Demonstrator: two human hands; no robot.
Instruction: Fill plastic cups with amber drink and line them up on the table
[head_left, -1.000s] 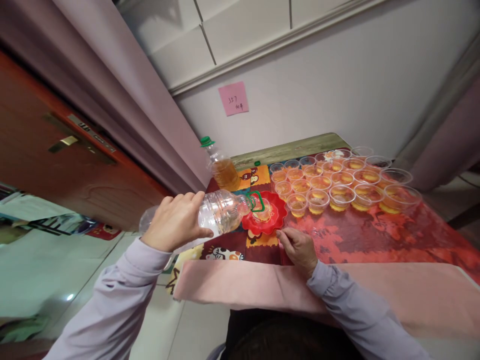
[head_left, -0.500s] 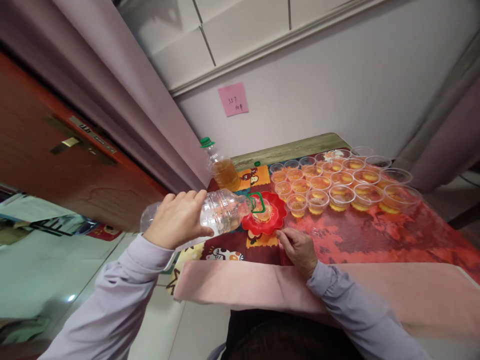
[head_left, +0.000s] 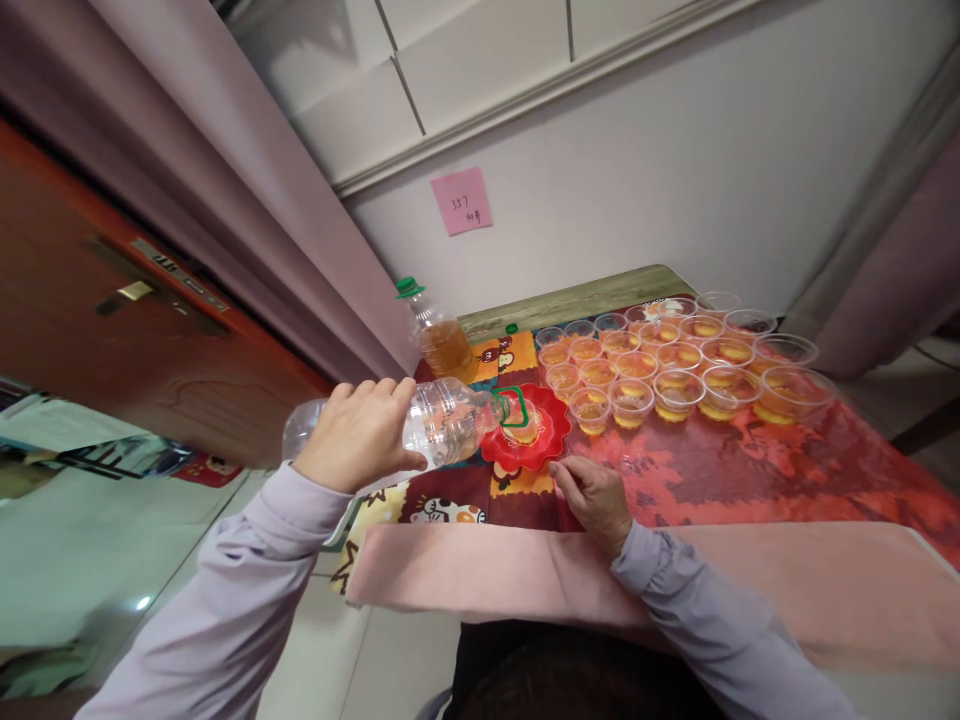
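My left hand (head_left: 360, 435) is wrapped round a clear plastic bottle (head_left: 444, 422), which it holds tipped nearly level with the neck to the right. A green ring handle (head_left: 527, 408) hangs at the bottle's neck. The mouth is over a clear plastic cup (head_left: 527, 432), which stands in a red scalloped plate (head_left: 556, 448). Some clear liquid shows in the bottle; whether any is flowing is too small to tell. My right hand (head_left: 596, 498) is closed, its thumb and forefinger pinching the plate's near right rim.
Rows of clear cups (head_left: 679, 392) with yellow liquid cover the table's back right. Behind the plate stands a green-capped jug (head_left: 448, 345) of amber liquid, near a loose green cap (head_left: 511, 329). A pink cloth (head_left: 480, 570) lies along the front edge; a wooden door (head_left: 150, 330) is at left.
The whole view has shifted slightly. Both hands, the tipped bottle and the plate keep nearly the same positions relative to one another.
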